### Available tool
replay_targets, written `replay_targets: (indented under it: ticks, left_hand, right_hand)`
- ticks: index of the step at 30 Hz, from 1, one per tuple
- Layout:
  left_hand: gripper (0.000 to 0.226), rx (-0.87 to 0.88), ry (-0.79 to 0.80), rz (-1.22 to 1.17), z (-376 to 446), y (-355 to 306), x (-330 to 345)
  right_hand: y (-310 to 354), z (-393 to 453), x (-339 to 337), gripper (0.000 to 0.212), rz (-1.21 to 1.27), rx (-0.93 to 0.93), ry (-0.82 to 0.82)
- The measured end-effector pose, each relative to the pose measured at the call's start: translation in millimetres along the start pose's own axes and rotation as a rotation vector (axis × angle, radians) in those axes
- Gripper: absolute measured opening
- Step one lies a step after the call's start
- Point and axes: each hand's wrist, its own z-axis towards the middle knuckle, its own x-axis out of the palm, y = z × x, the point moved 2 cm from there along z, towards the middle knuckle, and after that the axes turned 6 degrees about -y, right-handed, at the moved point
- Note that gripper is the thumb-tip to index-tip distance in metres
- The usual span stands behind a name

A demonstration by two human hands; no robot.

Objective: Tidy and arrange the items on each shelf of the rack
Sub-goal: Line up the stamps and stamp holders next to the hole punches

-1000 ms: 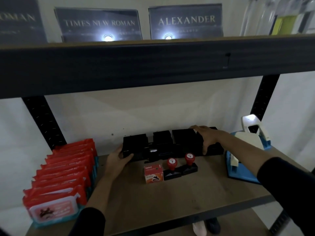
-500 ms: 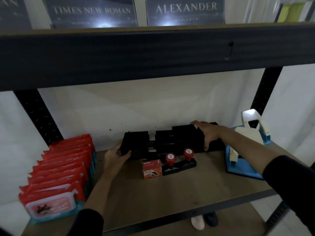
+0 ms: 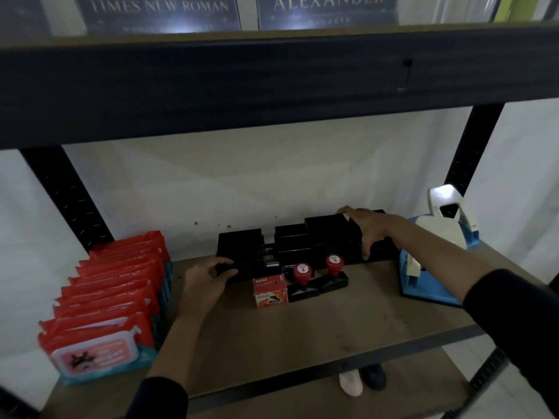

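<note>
Both hands are on the row of black boxes (image 3: 302, 246) at the far edge of the shelf (image 3: 302, 334). I see my left hand (image 3: 205, 278) with curled fingers gripping the left end box, and my right hand (image 3: 367, 226) laid over the right end, fingers on top and thumb down the front. I judge the step in hand is squaring this row together against the wall. Next I would press both ends inward gently, without knocking the two red stamps (image 3: 317, 275) and the small orange box (image 3: 269, 291) just in front.
</note>
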Motion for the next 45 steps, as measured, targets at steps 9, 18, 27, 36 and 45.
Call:
replay_targets:
  ticks: [9,18,27,36,45]
  left_hand:
    - [0.013,-0.023,-0.041,0.115,-2.3,1.7,-1.3]
    - [0.015,-0.029,-0.008,0.129,5.1,9.2,-1.9]
    - [0.032,0.046,0.008,0.093,0.0,6.4,-6.9]
    - [0.042,-0.023,-0.031,0.118,-0.7,-4.9,-7.5]
    - [0.030,0.239,-0.399,-0.060,-13.5,-130.4,18.8]
  right_hand:
    - [11.3,-4.6,2.4,0.133,-0.060,-0.001,0.013]
    - [14.5,-8.3,4.9,0.133,-0.077,-0.011,-0.015]
    - [16.5,-13.5,3.7,0.135,-0.070,-0.050,-0.044]
    - [17.2,-12.3,3.5,0.134,-0.138,-0.026,-0.013]
    - [-66.9,-85.1,-79.4,0.055,0.370,-0.052,-0.611]
